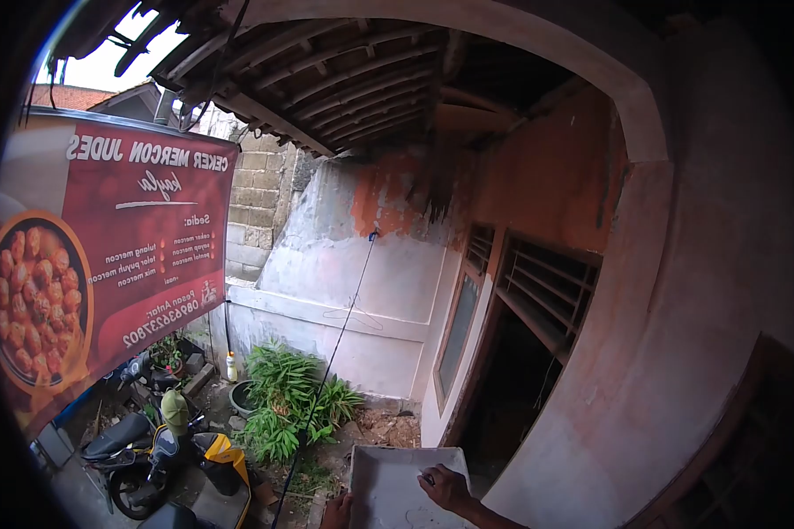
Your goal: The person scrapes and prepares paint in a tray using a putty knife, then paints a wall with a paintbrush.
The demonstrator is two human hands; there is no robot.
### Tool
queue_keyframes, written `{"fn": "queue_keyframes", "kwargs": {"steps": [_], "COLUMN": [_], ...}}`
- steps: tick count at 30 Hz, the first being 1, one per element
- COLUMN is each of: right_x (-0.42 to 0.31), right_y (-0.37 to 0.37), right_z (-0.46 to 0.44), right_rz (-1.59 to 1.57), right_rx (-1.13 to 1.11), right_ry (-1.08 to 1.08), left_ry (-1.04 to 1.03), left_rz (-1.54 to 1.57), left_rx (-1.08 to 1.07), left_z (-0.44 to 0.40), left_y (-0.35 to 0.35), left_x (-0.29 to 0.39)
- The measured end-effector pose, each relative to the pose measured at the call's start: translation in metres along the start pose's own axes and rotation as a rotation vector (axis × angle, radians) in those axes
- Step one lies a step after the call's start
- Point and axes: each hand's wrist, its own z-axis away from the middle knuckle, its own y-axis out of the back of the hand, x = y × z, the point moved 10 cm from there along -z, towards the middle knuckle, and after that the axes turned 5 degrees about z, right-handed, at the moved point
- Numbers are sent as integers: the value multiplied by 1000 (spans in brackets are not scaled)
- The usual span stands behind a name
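At the bottom of the view is a shallow grey-white tray (388, 485) with a raised rim and some dark specks on its floor. My left hand (336, 510) grips its left edge, and only part of that hand shows. Over the tray's right side is my right hand (447, 490), its fingers curled and pressed together. A small pale spot shows at the fingertips, too small to name. Whether these fingers touch the tray I cannot tell.
Below left stand motorbikes (128, 441), one with a green cap (175, 412). A red banner (150, 220) hangs at left. Leafy plants (282, 401) grow ahead. A thin dark line (333, 353) runs up to the wall. To the right are a doorway (520, 388) and a curved wall (626, 353).
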Motion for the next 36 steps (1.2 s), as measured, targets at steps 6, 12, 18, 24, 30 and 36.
{"fn": "queue_keyframes", "kwargs": {"steps": [6,12,18,24,30,36], "right_x": [-11,-45,-49,-67,-66,-36], "right_y": [3,-34,-43,-36,-62,-33], "right_z": [-12,-1,-16,-20,-5,-6], "right_rz": [43,48,-55,-129,-151,-211], "right_rx": [-29,-128,-158,-192,-223,-298], "right_ry": [14,144,87,180,293,132], "left_ry": [-30,-64,-87,-132,-177,-139], "left_rz": [2,53,131,140,158,196], "left_rx": [165,43,146,133,139,115], "left_z": [11,-7,4,10,9,13], "left_y": [11,1,7,11,10,12], "left_x": [18,2,25,45,45,64]}}
